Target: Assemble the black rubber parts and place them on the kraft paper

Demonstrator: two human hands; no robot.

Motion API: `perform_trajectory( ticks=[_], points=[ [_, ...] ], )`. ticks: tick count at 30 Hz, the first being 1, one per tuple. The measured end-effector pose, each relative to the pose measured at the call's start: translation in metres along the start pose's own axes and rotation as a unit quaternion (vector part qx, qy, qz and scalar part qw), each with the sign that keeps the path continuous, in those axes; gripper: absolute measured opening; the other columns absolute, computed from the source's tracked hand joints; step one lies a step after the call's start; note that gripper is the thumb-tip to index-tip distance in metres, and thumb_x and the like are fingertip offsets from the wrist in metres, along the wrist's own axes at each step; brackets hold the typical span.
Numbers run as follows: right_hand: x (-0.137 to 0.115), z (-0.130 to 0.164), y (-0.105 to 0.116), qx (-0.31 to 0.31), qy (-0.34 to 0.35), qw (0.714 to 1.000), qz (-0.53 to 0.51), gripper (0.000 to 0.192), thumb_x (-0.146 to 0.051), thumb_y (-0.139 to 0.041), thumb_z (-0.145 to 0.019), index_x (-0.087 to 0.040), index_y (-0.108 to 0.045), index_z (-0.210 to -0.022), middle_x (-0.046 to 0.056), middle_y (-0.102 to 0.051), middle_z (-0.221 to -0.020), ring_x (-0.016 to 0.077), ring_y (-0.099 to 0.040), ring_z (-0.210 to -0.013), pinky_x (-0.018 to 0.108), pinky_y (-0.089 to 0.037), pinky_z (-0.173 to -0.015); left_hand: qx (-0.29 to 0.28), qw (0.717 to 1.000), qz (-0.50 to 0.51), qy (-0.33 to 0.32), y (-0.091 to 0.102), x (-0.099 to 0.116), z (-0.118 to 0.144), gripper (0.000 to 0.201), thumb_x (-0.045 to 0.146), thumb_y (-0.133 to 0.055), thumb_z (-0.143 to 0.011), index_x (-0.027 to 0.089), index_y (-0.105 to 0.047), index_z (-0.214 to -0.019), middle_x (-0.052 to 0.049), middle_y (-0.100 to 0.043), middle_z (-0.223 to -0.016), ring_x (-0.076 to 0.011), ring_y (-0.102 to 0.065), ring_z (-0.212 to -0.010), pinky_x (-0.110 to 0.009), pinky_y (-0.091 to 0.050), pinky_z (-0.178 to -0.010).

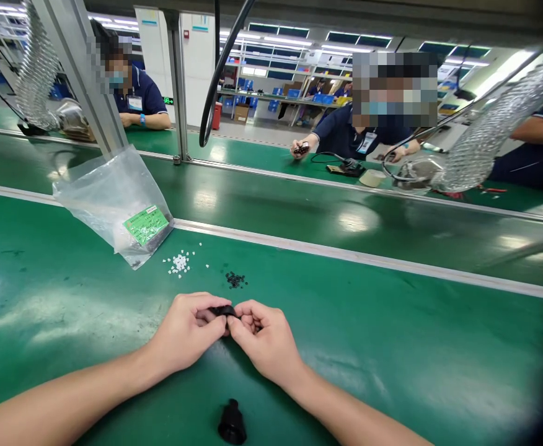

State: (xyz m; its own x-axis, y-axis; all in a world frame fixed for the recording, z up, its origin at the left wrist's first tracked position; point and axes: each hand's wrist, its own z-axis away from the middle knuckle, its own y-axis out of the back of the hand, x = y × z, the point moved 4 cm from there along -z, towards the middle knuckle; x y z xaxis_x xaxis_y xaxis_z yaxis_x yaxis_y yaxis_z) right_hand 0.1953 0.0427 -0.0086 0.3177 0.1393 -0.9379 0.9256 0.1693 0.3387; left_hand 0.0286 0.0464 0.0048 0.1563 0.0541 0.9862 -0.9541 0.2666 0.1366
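My left hand (pixel 188 331) and my right hand (pixel 264 341) meet over the green bench top, fingertips together. Both pinch one small black part (pixel 224 310) between them; most of it is hidden by my fingers. Just beyond my hands lie a little heap of tiny black pieces (pixel 235 280) and, left of it, a scatter of tiny white pieces (pixel 179 263). A black cylindrical part (pixel 232 423) lies on the bench between my forearms, close to me.
A clear plastic bag (pixel 113 201) with a green label lies at the left by the metal rail (pixel 346 254). Beyond the rail runs a green conveyor belt (pixel 299 210). People in dark blue shirts work across it, one holding a small black thing (pixel 301 148).
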Motion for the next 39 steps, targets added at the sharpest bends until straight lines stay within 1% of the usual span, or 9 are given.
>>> perform_trajectory(
  ticks=[5, 7, 10, 12, 15, 19, 24, 28, 39],
  points=[
    [0.008, 0.0, -0.003, -0.019, -0.054, 0.998, -0.028, 0.02, -0.033, -0.065, -0.086, -0.018, -0.063, -0.073, -0.006, -0.046, -0.054, 0.0105, -0.037, -0.051, 0.023, -0.031, -0.049, -0.025, 0.998, 0.027, 0.045, -0.001, -0.009, -0.003, 0.028, 0.024, -0.07, -0.083, 0.013, -0.08, -0.106, -0.005, -0.078, -0.081, -0.0208, -0.073, -0.074, -0.029, -0.058, -0.069],
    [0.011, -0.003, -0.003, -0.021, -0.078, 0.995, -0.051, 0.02, -0.035, -0.067, -0.085, -0.017, -0.066, -0.076, -0.004, -0.051, -0.056, 0.0113, -0.041, -0.052, 0.023, -0.032, -0.05, -0.048, 0.996, 0.035, 0.069, 0.001, -0.011, -0.005, 0.034, 0.025, -0.072, -0.084, 0.011, -0.077, -0.115, -0.005, -0.078, -0.078, -0.0206, -0.073, -0.074, -0.03, -0.057, -0.071],
    [0.011, -0.007, -0.001, -0.027, -0.101, 0.99, -0.091, 0.024, -0.039, -0.069, -0.086, -0.016, -0.071, -0.08, -0.001, -0.059, -0.06, 0.0118, -0.045, -0.053, 0.023, -0.034, -0.05, -0.088, 0.991, 0.052, 0.087, 0.005, -0.011, -0.007, 0.05, 0.03, -0.077, -0.084, 0.011, -0.069, -0.13, -0.006, -0.079, -0.082, -0.0203, -0.073, -0.075, -0.03, -0.055, -0.07],
    [0.009, -0.008, 0.0, -0.043, -0.1, 0.988, -0.109, 0.028, -0.043, -0.069, -0.088, -0.016, -0.069, -0.078, -0.003, -0.057, -0.057, 0.0109, -0.043, -0.049, 0.023, -0.032, -0.048, -0.109, 0.988, 0.077, 0.084, 0.006, -0.01, -0.006, 0.056, 0.031, -0.08, -0.084, 0.011, -0.066, -0.134, -0.005, -0.078, -0.082, -0.0212, -0.074, -0.08, -0.031, -0.056, -0.074],
    [0.007, -0.006, 0.003, -0.069, -0.09, 0.986, -0.125, 0.038, -0.05, -0.067, -0.092, -0.018, -0.063, -0.072, -0.006, -0.047, -0.049, 0.0092, -0.037, -0.043, 0.023, -0.027, -0.044, -0.132, 0.979, 0.129, 0.085, 0.005, -0.009, -0.006, 0.055, 0.03, -0.08, -0.085, 0.014, -0.065, -0.135, -0.003, -0.075, -0.081, -0.0238, -0.078, -0.088, -0.034, -0.059, -0.081],
    [0.008, -0.003, 0.006, -0.093, -0.085, 0.982, -0.142, 0.05, -0.062, -0.062, -0.095, -0.019, -0.057, -0.07, -0.007, -0.042, -0.046, 0.0085, -0.033, -0.041, 0.023, -0.024, -0.043, -0.146, 0.974, 0.158, 0.077, 0.004, -0.008, -0.008, 0.045, 0.033, -0.079, -0.088, 0.017, -0.069, -0.129, -0.001, -0.072, -0.081, -0.0233, -0.079, -0.083, -0.035, -0.061, -0.078],
    [0.011, 0.001, 0.006, -0.103, -0.061, 0.98, -0.161, 0.054, -0.066, -0.059, -0.097, -0.02, -0.053, -0.069, -0.007, -0.041, -0.046, 0.0082, -0.033, -0.04, 0.022, -0.024, -0.043, -0.184, 0.968, 0.16, 0.063, 0.003, -0.009, -0.008, 0.037, 0.038, -0.077, -0.091, 0.016, -0.071, -0.12, -0.006, -0.079, -0.085, -0.0187, -0.077, -0.078, -0.029, -0.059, -0.075],
    [0.009, 0.001, 0.007, -0.107, -0.021, 0.983, -0.146, 0.054, -0.062, -0.058, -0.1, -0.019, -0.054, -0.069, -0.006, -0.044, -0.047, 0.0084, -0.034, -0.041, 0.023, -0.025, -0.044, -0.206, 0.962, 0.169, 0.055, 0.003, -0.012, -0.007, 0.036, 0.041, -0.076, -0.093, 0.016, -0.072, -0.118, -0.007, -0.08, -0.086, -0.0182, -0.076, -0.079, -0.029, -0.058, -0.076],
    [0.005, 0.003, 0.005, -0.124, 0.009, 0.982, -0.142, 0.056, -0.061, -0.058, -0.101, -0.019, -0.049, -0.064, -0.006, -0.043, -0.047, 0.0067, -0.032, -0.041, 0.022, -0.022, -0.044, -0.22, 0.957, 0.184, 0.046, -0.002, -0.017, -0.009, 0.041, 0.049, -0.081, -0.087, 0.015, -0.074, -0.109, -0.007, -0.076, -0.082, -0.0181, -0.073, -0.076, -0.03, -0.056, -0.075]
  ],
)
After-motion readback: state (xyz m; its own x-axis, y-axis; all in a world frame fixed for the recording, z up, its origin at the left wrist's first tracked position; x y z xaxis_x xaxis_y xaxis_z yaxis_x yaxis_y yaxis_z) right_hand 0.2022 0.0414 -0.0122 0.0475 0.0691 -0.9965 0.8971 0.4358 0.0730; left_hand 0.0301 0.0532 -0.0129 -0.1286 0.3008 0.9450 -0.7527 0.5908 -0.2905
